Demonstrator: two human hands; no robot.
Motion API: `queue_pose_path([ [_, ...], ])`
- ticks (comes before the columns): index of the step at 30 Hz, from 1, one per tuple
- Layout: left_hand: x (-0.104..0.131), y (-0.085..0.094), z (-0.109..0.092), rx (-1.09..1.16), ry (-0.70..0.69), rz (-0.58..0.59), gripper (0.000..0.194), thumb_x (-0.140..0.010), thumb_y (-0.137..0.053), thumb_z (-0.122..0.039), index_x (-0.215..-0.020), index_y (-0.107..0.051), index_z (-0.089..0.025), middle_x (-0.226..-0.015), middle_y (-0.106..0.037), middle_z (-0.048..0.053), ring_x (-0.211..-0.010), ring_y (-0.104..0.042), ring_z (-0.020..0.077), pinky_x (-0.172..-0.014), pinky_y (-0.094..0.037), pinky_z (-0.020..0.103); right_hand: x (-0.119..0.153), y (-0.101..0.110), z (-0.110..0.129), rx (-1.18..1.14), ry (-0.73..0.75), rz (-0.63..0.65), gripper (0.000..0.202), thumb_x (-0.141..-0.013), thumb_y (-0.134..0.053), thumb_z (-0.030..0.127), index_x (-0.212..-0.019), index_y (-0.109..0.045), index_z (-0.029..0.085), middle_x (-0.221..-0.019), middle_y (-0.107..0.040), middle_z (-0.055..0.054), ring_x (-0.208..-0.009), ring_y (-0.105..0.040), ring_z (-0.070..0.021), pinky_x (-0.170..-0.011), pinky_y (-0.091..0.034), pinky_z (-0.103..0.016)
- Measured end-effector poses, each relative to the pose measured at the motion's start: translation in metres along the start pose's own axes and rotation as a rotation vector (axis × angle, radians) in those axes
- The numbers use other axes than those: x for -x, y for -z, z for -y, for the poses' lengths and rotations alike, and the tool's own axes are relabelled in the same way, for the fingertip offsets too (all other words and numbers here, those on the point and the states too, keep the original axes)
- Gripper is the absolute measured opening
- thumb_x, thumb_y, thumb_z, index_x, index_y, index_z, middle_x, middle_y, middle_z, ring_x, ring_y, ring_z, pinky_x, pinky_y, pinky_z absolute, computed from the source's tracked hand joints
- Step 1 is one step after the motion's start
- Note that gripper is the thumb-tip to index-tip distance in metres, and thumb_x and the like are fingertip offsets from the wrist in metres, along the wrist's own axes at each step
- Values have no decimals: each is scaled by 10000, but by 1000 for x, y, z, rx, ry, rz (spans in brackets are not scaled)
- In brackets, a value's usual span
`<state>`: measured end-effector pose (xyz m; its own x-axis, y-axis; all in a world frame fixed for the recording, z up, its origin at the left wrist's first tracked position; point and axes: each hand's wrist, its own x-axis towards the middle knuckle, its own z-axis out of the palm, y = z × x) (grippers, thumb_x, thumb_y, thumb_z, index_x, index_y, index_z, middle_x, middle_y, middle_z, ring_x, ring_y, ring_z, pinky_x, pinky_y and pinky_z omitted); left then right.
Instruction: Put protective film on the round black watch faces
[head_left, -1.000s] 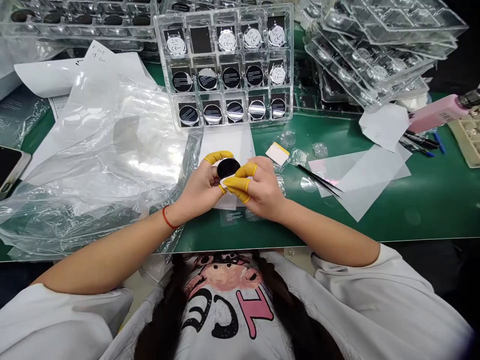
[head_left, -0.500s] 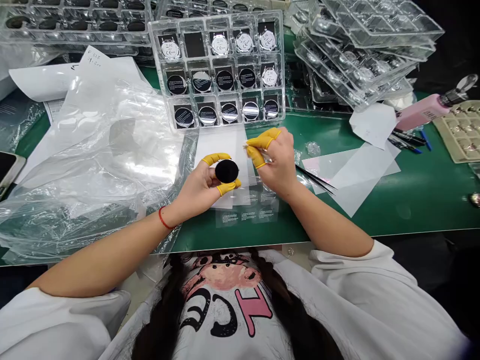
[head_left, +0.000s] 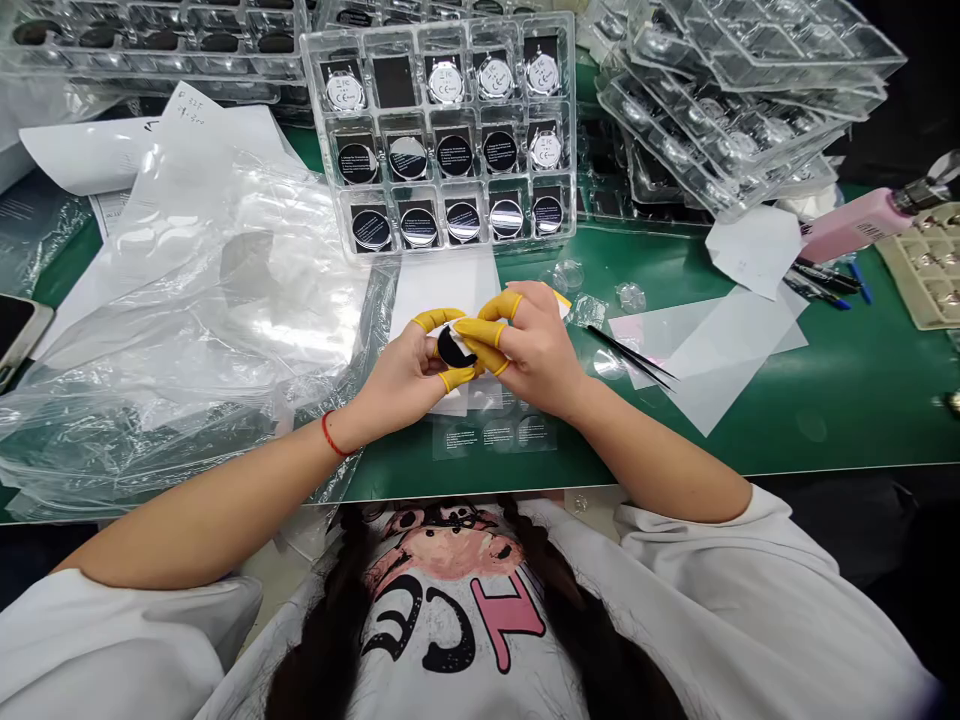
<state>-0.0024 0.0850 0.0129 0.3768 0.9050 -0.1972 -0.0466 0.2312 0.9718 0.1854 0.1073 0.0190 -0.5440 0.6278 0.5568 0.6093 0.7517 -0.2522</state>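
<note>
Left hand (head_left: 409, 372) held black disc (head_left: 454, 348) by its edges, thumb and finger in yellow cots. Right hand (head_left: 536, 350) pinched small white piece (head_left: 459, 336) against disc face. White sheets (head_left: 427, 285) lay under grip, clear tray (head_left: 442, 248) beyond, black tweezers (head_left: 631, 358) right of it.

At 12 o'clock, silver watches (head_left: 445, 80) in the clear tray (head_left: 457, 250) carry "CE", and a dark disc (head_left: 355, 163) there reads "Charge for 10 minutes". At 10 o'clock, handwriting on the paper (head_left: 177, 150) ends in "300". At 6 o'clock, the shirt (head_left: 496, 620) spells "ICE" upside down. The pink bottle's (head_left: 847, 228) lettering is too small to read.
</note>
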Motion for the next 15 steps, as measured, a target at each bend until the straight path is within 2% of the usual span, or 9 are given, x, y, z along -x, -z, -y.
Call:
queue_pose_path([
  [5,-2,2,-3,60,-15,-30,703,-626,-891,-248,-1187,-474,-176,-826,-702,-28,-748,-689,96,-695,-535,188,0,0,0,22,189,-98,139,-956,-561,244,-971,-699,252,-874,-641,-30,-895,-503,-178,-870,-424,-363],
  [11,-5,6,-7,77,-37,-74,738,-580,-911,-221,-1181,-483,-188,-786,-690,-47,-721,-677,87,-683,-545,178,0,0,-2,-23,265,-144,113,-932,-615,235,-1030,-668,212,-860,-653,-38,-903,-515,-175,-862,-460,-360],
  [15,-8,9,-8,34,-76,-138,742,-552,-921,-220,-1156,-493,-192,-778,-683,-53,-664,-672,80,-610,-534,165,0,1,-3,-57,256,-125,97,-929,-618,242,-1000,-683,233,-844,-640,-33,-911,-525,-177,-849,-457,-367],
])
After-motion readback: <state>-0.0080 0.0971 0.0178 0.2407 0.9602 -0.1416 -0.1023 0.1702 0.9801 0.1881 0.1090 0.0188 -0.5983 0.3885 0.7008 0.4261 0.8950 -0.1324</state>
